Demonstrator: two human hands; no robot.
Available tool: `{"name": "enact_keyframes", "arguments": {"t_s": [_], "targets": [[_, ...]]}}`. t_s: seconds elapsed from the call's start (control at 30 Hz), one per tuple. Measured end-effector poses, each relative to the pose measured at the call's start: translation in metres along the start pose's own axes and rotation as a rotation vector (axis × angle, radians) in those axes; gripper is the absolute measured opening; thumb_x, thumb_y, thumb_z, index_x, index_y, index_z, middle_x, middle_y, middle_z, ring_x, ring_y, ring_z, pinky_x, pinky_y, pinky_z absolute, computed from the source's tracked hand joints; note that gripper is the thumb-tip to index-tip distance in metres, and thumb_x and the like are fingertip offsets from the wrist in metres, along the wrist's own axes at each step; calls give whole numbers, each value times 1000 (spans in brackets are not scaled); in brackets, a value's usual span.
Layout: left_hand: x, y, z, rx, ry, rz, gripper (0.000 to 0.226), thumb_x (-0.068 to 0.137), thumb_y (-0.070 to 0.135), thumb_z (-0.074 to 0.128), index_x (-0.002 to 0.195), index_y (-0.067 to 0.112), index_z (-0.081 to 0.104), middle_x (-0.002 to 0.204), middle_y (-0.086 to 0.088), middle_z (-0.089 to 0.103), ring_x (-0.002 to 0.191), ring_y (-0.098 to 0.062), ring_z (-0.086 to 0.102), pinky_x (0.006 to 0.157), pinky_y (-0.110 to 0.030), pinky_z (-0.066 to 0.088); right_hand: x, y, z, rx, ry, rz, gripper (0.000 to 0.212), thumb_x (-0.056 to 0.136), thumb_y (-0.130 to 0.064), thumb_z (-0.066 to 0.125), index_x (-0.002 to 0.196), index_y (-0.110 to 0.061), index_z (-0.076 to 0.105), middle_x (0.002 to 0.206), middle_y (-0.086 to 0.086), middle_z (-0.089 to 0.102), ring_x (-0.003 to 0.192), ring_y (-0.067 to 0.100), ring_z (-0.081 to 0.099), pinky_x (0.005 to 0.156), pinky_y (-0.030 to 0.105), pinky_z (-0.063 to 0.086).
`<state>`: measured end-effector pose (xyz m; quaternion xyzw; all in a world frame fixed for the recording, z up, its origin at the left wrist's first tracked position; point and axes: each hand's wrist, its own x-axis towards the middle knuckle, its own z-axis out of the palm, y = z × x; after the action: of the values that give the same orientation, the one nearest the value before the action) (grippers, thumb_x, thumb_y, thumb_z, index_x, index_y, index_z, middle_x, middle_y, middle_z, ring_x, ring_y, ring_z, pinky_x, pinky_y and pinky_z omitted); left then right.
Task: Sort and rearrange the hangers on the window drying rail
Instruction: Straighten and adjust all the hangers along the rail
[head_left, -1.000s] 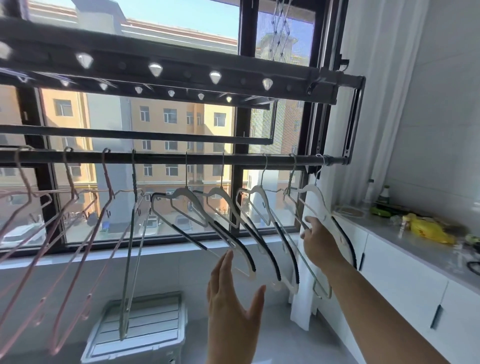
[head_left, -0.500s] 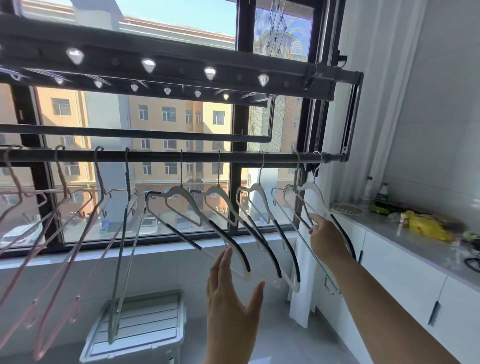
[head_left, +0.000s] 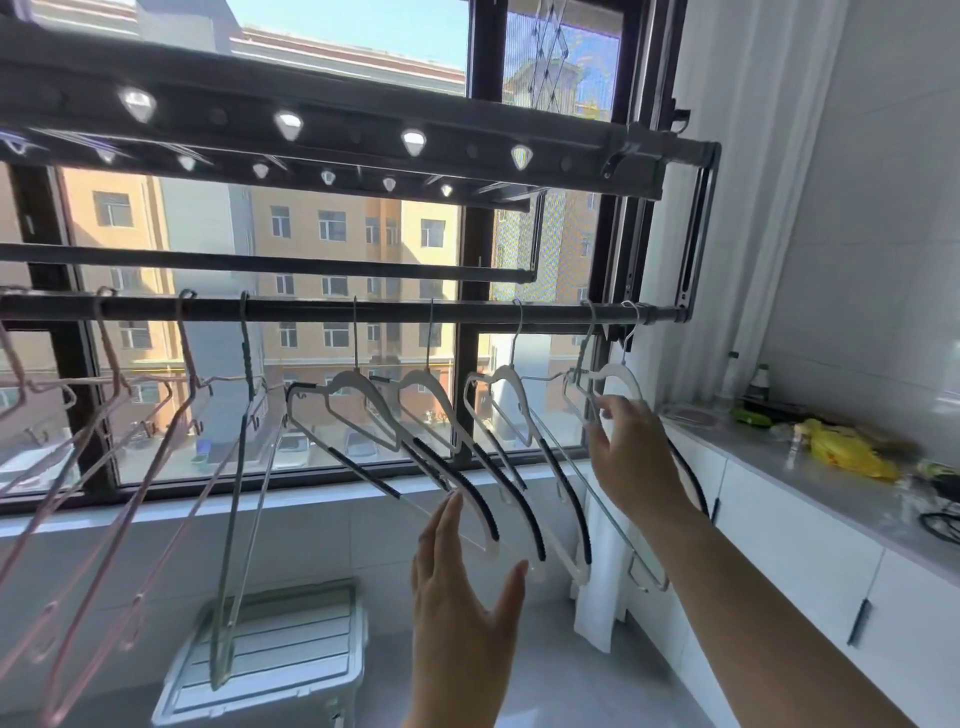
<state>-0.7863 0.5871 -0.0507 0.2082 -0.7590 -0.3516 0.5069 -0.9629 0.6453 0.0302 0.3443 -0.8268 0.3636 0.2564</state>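
Observation:
A dark drying rail (head_left: 311, 310) crosses the window. On it hang several pink wire hangers (head_left: 111, 431) at the left, a grey-green hanger (head_left: 236, 499), three white hangers with black grip strips (head_left: 483, 499), a silver wire hanger (head_left: 582, 473) and one more white hanger (head_left: 621, 371) at the right end. My right hand (head_left: 631, 462) grips that last white hanger at its shoulder, fingers curled over it. My left hand (head_left: 460, 603) is raised flat and open below the white hangers' lower tips, its fingertips close to the nearest one.
A second rail and a perforated rack bar (head_left: 337, 124) run above. A white lidded bin (head_left: 270, 654) stands on the floor below. At the right, a counter (head_left: 810, 483) carries a yellow bag (head_left: 847, 452) and bottles. A white curtain (head_left: 743, 208) hangs beside the rail's end.
My right hand has slid up the end hanger from its lower arm to its shoulder. The silver wire hanger swung a little. My left hand has stayed put.

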Motion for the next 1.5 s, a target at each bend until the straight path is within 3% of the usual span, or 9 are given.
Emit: {"name": "enact_keyframes", "arguments": {"t_s": [0.07, 0.23, 0.43, 0.6, 0.83, 1.1, 1.2, 1.27, 1.5], "targets": [[0, -1, 0, 1, 5, 5, 77, 73, 29, 71, 136, 29, 26, 129, 23, 26, 121, 1, 26, 100, -22, 22, 0, -16, 3, 83, -87, -72, 31, 93, -19, 48, 121, -7, 53, 119, 13, 57, 106, 24, 54, 88, 26, 40], [2, -2, -3, 6, 27, -3, 76, 72, 28, 72, 135, 27, 29, 127, 22, 28, 121, -2, 29, 100, -23, 24, 1, -37, 25, 210, -462, 132, 39, 94, -20, 37, 133, -11, 39, 107, 13, 60, 85, 22, 56, 66, 27, 44], [2, -5, -6, 24, 33, -2, 77, 72, 29, 71, 136, 29, 27, 128, 23, 26, 122, -1, 27, 101, -23, 22, 1, -33, 36, 193, -346, 108, 40, 92, -1, 28, 130, -4, 43, 104, 16, 60, 84, 22, 50, 70, 24, 35], [2, -5, -7, 23, 28, 0, 76, 72, 25, 72, 135, 24, 30, 128, 20, 29, 122, -4, 30, 101, -23, 23, 2, -25, 35, 179, -316, 118, 34, 94, -4, 28, 121, -3, 49, 72, -1, 48, 63, 12, 43, 50, 19, 26], [3, -4, -6, -5, 20, 2, 75, 70, 20, 74, 134, 20, 34, 126, 15, 34, 120, -6, 32, 100, -24, 25, 0, -22, 27, 194, -308, 127, 34, 96, -6, 31, 125, -3, 47, 114, 18, 60, 106, 32, 55, 78, 25, 36], [5, -5, -8, -6, 12, 0, 76, 71, 22, 73, 135, 22, 31, 127, 18, 31, 121, -3, 30, 100, -23, 24, 0, -31, 21, 71, -338, 128, 33, 96, -22, 35, 123, -5, 45, 108, 10, 59, 95, 21, 55, 72, 24, 36], [6, -6, -8, -6, 26, 5, 77, 71, 23, 73, 135, 24, 30, 127, 19, 30, 121, -1, 28, 100, -22, 23, -1, -41, 22, -121, -150, -32, 39, 94, -28, 43, 126, -7, 43, 120, 14, 52, 110, 26, 48, 91, 32, 39], [7, -6, -8, -14, 36, 13, 77, 71, 23, 73, 135, 24, 31, 128, 19, 31, 121, -1, 29, 100, -22, 23, -2, -55, 24, -65, -85, -152, 40, 91, -29, 48, 126, -10, 45, 118, 11, 53, 109, 24, 47, 89, 28, 38], [10, -5, -3, 19, 4, 17, 98, 68, 41, 71, 140, 29, 5, 143, 13, 14, 125, 3, 7, 110, -27, 13, -1, -79, 48, 198, -535, 53, 39, 95, -22, 40, 132, -11, 40, 127, 11, 54, 108, 22, 54, 91, 32, 42]]}}
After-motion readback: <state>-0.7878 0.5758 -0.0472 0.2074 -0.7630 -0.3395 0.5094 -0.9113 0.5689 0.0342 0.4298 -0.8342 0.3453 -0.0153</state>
